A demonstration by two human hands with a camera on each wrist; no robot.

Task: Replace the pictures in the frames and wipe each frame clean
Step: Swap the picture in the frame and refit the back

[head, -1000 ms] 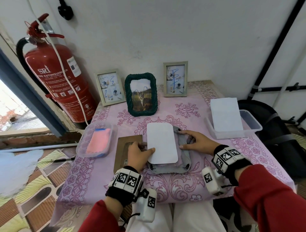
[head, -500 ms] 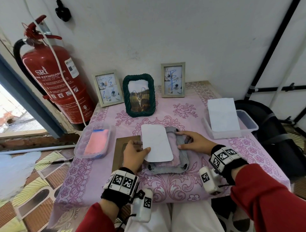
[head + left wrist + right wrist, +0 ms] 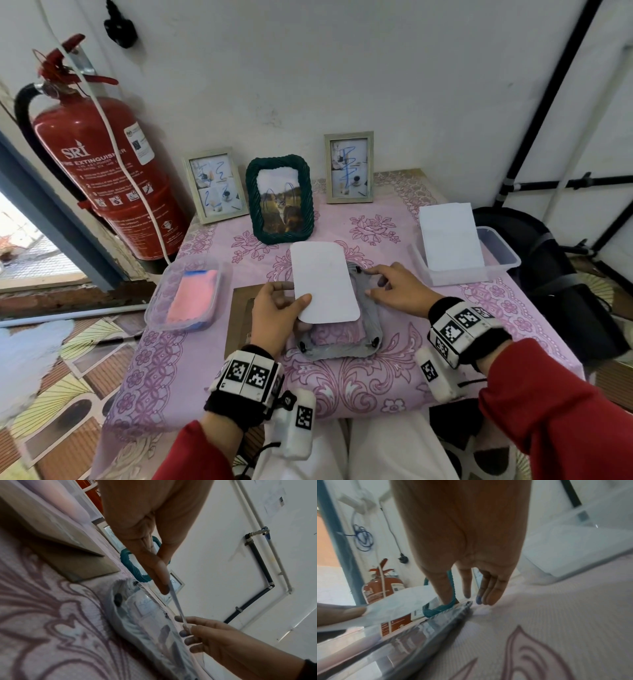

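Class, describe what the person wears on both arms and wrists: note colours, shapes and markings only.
Both arms wear red sleeves. Each wrist carries a black band topped with white blocks printed with black square-pattern markers. A rounded white unit, also marked, hangs beneath each wrist. Some right fingers have blue-stained tips.

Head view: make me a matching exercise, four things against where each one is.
Things:
1. white card
2. pink cloth
3. green frame
4. grey frame

Places:
A. standing at the wall
B. pinched by the left hand
C. in the tub on the left
D. flat on the table, under the right hand

Pairs: 1-B, 2-C, 3-A, 4-D
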